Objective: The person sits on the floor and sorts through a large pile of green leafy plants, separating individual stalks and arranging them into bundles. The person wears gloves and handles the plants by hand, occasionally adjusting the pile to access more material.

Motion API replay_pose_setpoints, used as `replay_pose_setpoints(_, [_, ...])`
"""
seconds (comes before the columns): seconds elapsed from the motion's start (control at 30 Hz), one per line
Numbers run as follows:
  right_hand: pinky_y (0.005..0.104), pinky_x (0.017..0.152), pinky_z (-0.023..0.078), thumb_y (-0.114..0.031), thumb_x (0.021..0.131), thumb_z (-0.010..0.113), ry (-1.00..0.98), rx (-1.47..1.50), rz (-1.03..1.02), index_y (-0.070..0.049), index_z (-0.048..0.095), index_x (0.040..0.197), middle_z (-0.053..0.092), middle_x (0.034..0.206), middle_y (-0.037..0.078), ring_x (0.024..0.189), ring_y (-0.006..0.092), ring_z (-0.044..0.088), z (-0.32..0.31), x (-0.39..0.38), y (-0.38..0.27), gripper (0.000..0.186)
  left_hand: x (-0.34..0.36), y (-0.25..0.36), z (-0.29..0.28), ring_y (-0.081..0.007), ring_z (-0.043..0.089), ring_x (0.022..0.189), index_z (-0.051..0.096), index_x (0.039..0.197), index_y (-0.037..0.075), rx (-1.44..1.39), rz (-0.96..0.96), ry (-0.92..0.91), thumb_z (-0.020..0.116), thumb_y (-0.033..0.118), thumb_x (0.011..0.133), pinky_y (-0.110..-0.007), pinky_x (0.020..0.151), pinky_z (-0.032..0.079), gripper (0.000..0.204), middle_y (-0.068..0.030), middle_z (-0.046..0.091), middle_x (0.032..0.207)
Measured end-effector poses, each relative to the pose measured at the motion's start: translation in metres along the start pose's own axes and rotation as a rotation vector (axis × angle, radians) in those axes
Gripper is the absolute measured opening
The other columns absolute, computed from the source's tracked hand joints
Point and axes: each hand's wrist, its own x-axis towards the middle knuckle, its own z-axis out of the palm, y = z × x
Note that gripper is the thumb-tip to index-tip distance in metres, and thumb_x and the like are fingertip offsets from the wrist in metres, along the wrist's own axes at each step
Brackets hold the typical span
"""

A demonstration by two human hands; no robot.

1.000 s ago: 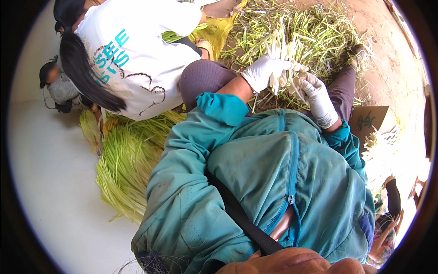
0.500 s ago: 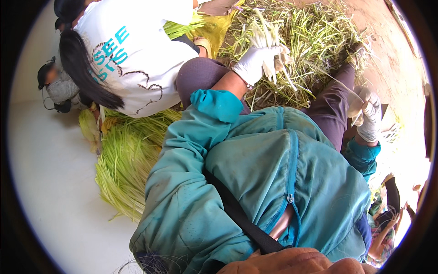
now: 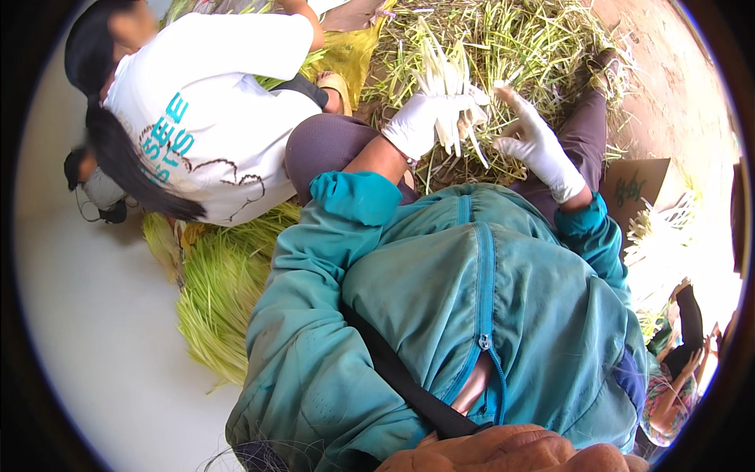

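Observation:
Wrapped in a white glove, my left hand is closed round a small bundle of pale, white-to-green leafy stalks. The stalks fan out above the fist, and their other ends hang below it. My right hand, also gloved, is just right of the bundle and apart from it. Its thumb and forefinger are spread, with no stalk visible between them. Beneath both hands lies a wide heap of loose green and yellowish leaves and stalks, between my legs.
A co-worker in a white T-shirt sits close at my left, by a yellow sack. Long green stalks lie behind that person. At my right are a cardboard box and a pile of pale stalks. Other people are farther off.
My right hand has come in from the far right, beside the box, to near the bundle, and its fingers have spread. The thin strand by it no longer shows. My left hand keeps the bundle.

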Motion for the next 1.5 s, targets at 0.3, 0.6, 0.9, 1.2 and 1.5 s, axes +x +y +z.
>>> replay_pose_setpoints(0.3, [0.0215,0.061,0.045,-0.014,0.094,0.056,-0.130,0.495,0.446,-0.001,0.064,0.100,0.058,0.072,-0.001,0.063,0.0071,0.053,-0.012,0.012,-0.023,0.016,0.020,-0.002,-0.002,-0.0155,0.060,0.067,0.055,0.110,0.000,0.106,-0.007,-0.154,0.055,0.011,0.087,-0.026,0.051,0.049,0.025,-0.0105,0.063,0.090])
replay_pose_setpoints(0.6, [0.0184,0.050,0.036,-0.009,0.094,0.052,0.384,0.173,0.528,-0.004,0.070,0.100,0.051,0.061,-0.004,0.053,0.0039,0.043,-0.128,-0.037,0.063,0.020,0.008,0.011,0.002,-0.0132,0.060,0.080,0.053,0.121,0.001,0.226,-0.173,-0.181,0.055,0.017,0.088,-0.021,0.060,0.046,0.037,-0.0100,0.063,0.101])
replay_pose_setpoints(0.9, [0.0379,0.080,0.050,-0.015,0.081,0.067,0.389,-0.760,0.334,-0.011,0.050,0.130,0.061,0.116,0.016,0.093,0.0313,0.063,-0.152,-0.062,0.137,0.052,-0.029,0.003,0.024,-0.0271,0.064,0.087,0.055,0.102,-0.002,-0.050,-0.314,-0.037,0.060,0.011,0.084,-0.039,0.078,0.053,0.023,-0.0140,0.063,0.093])
replay_pose_setpoints(1.2, [0.0357,0.090,0.048,-0.021,0.076,0.074,0.136,-0.557,0.167,0.000,0.036,0.137,0.055,0.120,0.025,0.105,0.0353,0.058,-0.015,0.029,0.232,0.074,0.006,0.088,0.000,-0.0053,0.040,0.040,0.054,0.096,0.006,-0.494,0.085,-0.307,0.054,0.030,0.095,-0.022,0.037,0.036,0.024,0.0069,0.036,0.048])
replay_pose_setpoints(1.5, [0.0421,0.087,0.048,-0.034,0.087,0.051,-1.280,-0.495,0.665,-0.009,0.065,0.114,0.063,0.115,0.014,0.108,0.0323,0.059,0.083,-0.024,0.231,0.040,0.038,0.072,-0.021,-0.0101,0.040,0.031,0.032,0.143,0.009,-0.538,0.163,-0.043,0.039,0.029,0.099,-0.030,0.040,0.044,0.048,0.0028,0.040,0.042])
